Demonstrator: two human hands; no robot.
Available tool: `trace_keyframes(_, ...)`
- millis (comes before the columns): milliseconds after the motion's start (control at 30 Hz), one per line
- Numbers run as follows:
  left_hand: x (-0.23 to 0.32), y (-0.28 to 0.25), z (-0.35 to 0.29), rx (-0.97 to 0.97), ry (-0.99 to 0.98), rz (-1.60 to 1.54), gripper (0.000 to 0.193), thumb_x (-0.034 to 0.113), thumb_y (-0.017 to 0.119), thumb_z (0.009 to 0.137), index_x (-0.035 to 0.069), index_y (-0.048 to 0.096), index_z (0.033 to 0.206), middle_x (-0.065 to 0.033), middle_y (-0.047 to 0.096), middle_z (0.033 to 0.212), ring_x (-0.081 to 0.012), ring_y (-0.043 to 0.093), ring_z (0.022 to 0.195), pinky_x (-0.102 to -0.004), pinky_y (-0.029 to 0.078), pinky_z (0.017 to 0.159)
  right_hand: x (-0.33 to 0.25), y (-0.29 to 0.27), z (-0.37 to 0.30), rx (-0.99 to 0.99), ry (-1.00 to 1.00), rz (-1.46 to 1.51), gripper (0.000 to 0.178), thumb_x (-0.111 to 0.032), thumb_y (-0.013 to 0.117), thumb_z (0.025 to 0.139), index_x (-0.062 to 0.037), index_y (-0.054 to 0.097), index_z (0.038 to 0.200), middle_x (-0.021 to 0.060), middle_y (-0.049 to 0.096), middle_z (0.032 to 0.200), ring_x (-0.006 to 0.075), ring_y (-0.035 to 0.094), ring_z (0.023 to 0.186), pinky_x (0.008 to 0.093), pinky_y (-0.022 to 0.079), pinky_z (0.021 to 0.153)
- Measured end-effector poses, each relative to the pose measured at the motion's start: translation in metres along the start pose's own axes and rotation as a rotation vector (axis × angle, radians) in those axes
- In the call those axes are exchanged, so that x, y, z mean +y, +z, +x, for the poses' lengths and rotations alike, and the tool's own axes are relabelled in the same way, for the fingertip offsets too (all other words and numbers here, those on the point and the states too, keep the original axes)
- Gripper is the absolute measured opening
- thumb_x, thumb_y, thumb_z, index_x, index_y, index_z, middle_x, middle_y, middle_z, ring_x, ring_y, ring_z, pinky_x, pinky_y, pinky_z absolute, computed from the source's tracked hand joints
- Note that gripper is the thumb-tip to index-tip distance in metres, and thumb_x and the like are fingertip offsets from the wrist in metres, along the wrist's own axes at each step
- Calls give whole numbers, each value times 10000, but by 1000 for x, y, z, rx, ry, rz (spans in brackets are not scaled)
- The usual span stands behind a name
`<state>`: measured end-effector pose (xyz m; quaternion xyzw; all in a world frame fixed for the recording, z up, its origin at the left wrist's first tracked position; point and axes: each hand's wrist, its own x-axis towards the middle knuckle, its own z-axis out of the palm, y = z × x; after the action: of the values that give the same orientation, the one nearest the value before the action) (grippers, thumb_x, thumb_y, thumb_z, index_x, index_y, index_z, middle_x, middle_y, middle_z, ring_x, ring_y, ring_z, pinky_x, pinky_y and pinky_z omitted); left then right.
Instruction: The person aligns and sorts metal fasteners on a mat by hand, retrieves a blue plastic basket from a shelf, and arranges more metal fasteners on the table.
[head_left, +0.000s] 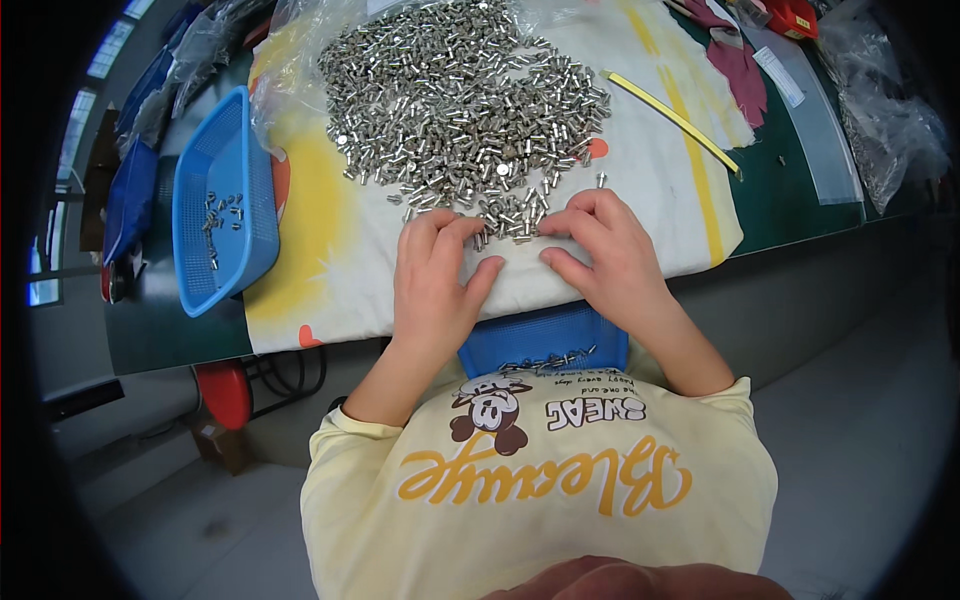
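Note:
A large heap of small, shiny metal pieces with round heads, like rivets or screws (450, 100), covers the far middle of the cloth. At its near edge a small cluster of the same pieces (512, 215) lies between my hands. My left hand (432, 275) rests at the cluster's left side, fingers bent down on the cloth and thumb held apart. On the other side is my right hand (612, 250), its fingers curved and its thumb apart from them, fingertips at the cluster's edge. Neither hand visibly grips a piece. Some fingertips are partly hidden among the pieces.
A blue basket (262, 235) with several metal pieces stands on the left. Another blue basket (545, 335) with pieces sits below the table edge, against me. A yellow strip (675, 122) lies at right on the cloth (640, 190). Beyond are a dark red glove (735, 75) and plastic bags (890, 130).

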<state>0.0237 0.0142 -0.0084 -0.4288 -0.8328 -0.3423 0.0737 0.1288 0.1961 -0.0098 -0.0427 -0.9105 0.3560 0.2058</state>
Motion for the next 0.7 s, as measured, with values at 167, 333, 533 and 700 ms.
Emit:
trace_keyframes(167,1,8,2,-77,-28,-153,297,45,731,748,32,604,1015,-129,580,1020,-314,565,940,-384,472,811,-9,11,8,18,-103,-12,213,-109,725,750,-81,642,945,76,524,940,265,548,871,381,465,747)
trace_keyframes(333,-1,4,6,-127,42,-144,262,27,710,761,35,606,1001,-116,601,988,-309,571,912,-393,476,797,-7,18,10,25,-121,13,173,-95,710,749,-77,633,904,78,518,917,275,538,851,387,459,734)
trace_keyframes(533,7,-4,-2,-169,-138,-298,409,-16,677,777,35,565,1167,-97,624,996,-255,591,884,-362,493,804,-13,12,0,51,-66,49,189,-96,705,752,-79,634,927,77,510,899,266,531,853,375,458,739)
trace_keyframes(700,1,-2,2,-221,-155,-381,559,-41,664,795,34,485,1319,-90,629,1003,-224,602,896,-329,514,807,-14,20,8,-17,-142,12,219,-94,710,749,-79,639,956,64,522,889,257,533,851,371,460,736)
